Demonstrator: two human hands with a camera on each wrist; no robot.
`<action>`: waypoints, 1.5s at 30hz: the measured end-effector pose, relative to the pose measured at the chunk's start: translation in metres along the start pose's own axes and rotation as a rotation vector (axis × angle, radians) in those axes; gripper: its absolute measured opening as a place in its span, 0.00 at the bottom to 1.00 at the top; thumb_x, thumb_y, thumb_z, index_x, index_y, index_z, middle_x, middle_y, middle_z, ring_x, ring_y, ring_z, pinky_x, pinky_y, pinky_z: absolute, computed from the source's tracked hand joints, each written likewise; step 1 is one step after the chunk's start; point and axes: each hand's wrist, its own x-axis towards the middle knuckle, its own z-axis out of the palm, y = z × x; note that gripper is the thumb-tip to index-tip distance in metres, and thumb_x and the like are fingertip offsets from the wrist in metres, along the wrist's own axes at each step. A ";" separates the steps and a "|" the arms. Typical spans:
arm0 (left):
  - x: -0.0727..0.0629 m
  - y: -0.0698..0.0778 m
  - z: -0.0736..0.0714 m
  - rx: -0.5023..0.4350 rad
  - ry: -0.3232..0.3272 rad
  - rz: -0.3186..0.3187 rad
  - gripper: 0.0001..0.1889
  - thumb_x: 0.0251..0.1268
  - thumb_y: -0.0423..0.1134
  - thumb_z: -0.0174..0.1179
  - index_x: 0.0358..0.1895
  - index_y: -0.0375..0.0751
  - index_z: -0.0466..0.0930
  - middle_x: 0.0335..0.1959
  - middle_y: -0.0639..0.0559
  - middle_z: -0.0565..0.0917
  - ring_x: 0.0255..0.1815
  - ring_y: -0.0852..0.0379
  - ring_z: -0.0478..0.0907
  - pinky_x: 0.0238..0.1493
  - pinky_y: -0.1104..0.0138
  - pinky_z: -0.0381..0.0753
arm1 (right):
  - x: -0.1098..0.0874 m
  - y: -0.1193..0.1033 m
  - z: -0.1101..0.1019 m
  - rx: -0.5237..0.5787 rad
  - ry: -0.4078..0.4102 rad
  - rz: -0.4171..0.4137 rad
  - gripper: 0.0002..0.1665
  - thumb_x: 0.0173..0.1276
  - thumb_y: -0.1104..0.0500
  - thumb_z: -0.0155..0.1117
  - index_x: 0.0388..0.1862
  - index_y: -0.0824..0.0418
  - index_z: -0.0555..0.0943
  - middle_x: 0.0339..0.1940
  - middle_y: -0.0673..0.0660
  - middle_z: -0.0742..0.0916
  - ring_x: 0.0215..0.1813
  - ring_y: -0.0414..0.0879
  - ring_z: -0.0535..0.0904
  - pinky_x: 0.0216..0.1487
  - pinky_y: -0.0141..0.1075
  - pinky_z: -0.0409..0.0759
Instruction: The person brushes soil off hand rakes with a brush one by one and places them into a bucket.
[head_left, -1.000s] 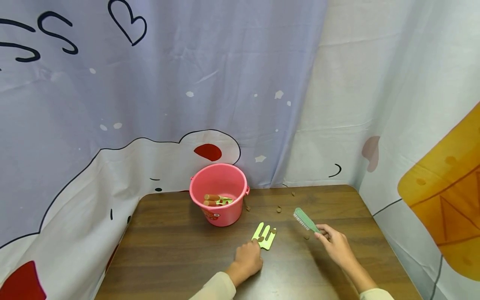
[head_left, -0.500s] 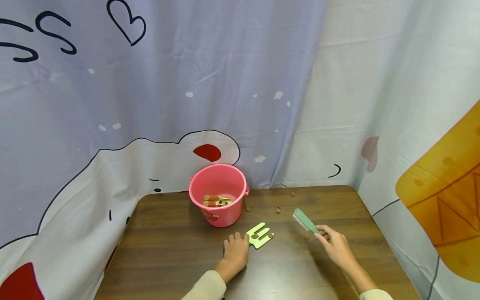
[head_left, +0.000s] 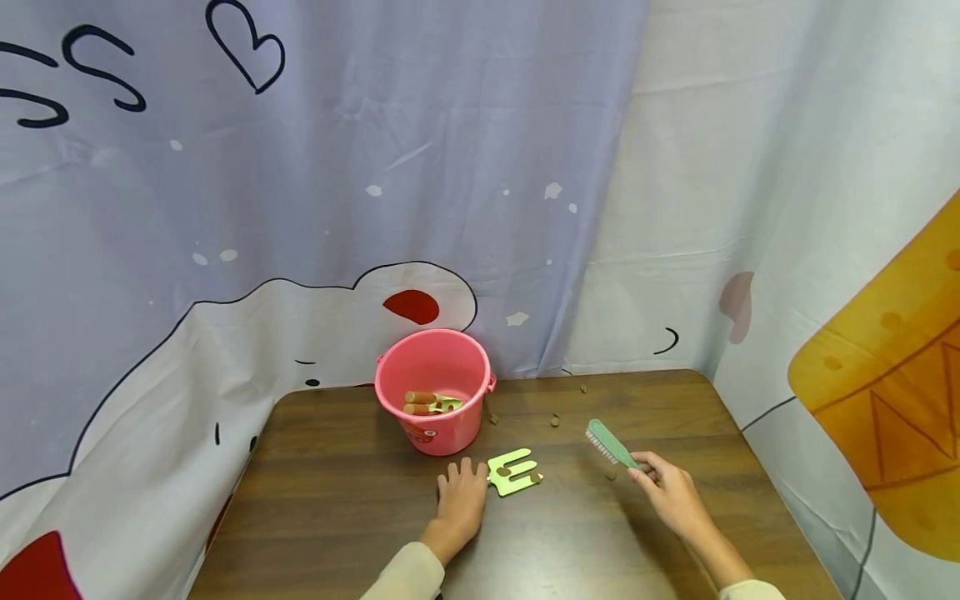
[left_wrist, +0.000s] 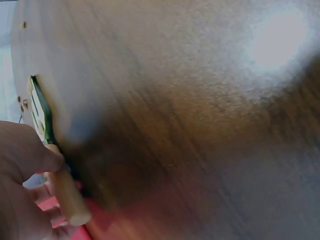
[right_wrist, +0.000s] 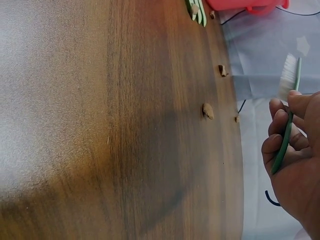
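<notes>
My left hand grips a small garden hand fork by its wooden handle, thumb on top and fingers below. The lime-green fork head points right, low over the table, carrying a couple of brown crumbs. To the right, my right hand pinches the end of a green brush with white bristles. Its head tilts up and left, above the table. Near the brush lies a brown crumb on the wood.
A pink bucket stands behind the fork, with wooden-handled, green-headed tools inside. More brown crumbs lie right of the bucket toward the rear edge. A printed curtain hangs behind the brown wooden table.
My left hand has moved left and turned, swinging the fork head from pointing up-right to pointing right; the crumbs stay on it. The right hand and brush have hardly moved.
</notes>
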 end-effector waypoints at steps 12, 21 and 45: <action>0.003 -0.007 0.006 0.021 0.044 0.035 0.05 0.71 0.30 0.55 0.44 0.43 0.74 0.38 0.45 0.78 0.40 0.43 0.76 0.37 0.51 0.69 | -0.001 0.002 0.001 0.000 0.005 -0.015 0.14 0.70 0.66 0.68 0.53 0.68 0.83 0.35 0.55 0.89 0.33 0.48 0.84 0.33 0.30 0.79; 0.002 -0.014 0.005 0.007 0.045 0.064 0.13 0.60 0.29 0.67 0.44 0.41 0.73 0.37 0.44 0.76 0.39 0.43 0.75 0.37 0.54 0.67 | 0.000 0.002 0.003 0.003 0.007 0.006 0.13 0.70 0.65 0.68 0.52 0.66 0.84 0.34 0.52 0.88 0.33 0.41 0.82 0.33 0.30 0.79; 0.011 -0.013 -0.025 0.111 0.272 0.158 0.13 0.62 0.42 0.71 0.38 0.43 0.75 0.31 0.47 0.76 0.34 0.47 0.73 0.33 0.59 0.67 | 0.002 -0.016 0.008 -0.031 -0.001 -0.030 0.14 0.68 0.67 0.70 0.52 0.66 0.84 0.36 0.54 0.89 0.36 0.39 0.82 0.36 0.31 0.82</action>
